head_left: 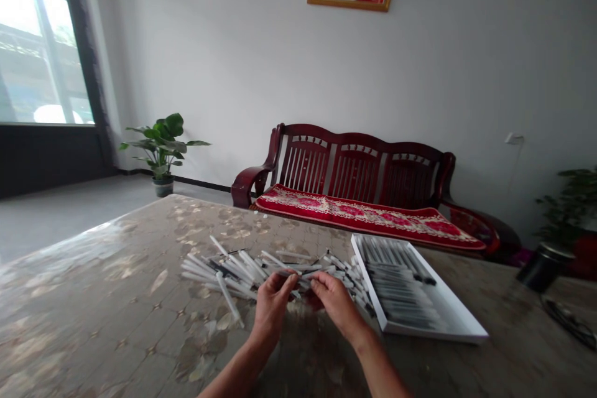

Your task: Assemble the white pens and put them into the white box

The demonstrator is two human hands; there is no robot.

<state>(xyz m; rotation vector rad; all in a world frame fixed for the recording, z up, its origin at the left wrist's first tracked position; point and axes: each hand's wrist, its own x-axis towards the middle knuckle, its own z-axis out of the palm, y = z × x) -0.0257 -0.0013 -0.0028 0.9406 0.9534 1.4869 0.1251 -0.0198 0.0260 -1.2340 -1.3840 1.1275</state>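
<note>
My left hand [275, 298] is closed, thumb against fingers, on one end of a thin pen-like piece [305, 273]. My right hand [330, 296] pinches near the other end of it, a short way to the right. Behind and beside both hands lies a loose pile of whitish translucent tubes [240, 267] with some dark parts among them. Smaller white and black pieces [347, 273] are heaped to the right of the pile. A white open box [433, 334] stands right of my right hand, holding rows of clear pens with dark ends [401, 292].
The patterned tabletop [116, 317] reaches far left. Beyond it stands a dark red wooden bench [354, 168] with a red floral cover [364, 211]. A black pot with a plant [543, 267] and a dark coiled item [569, 323] are at the right.
</note>
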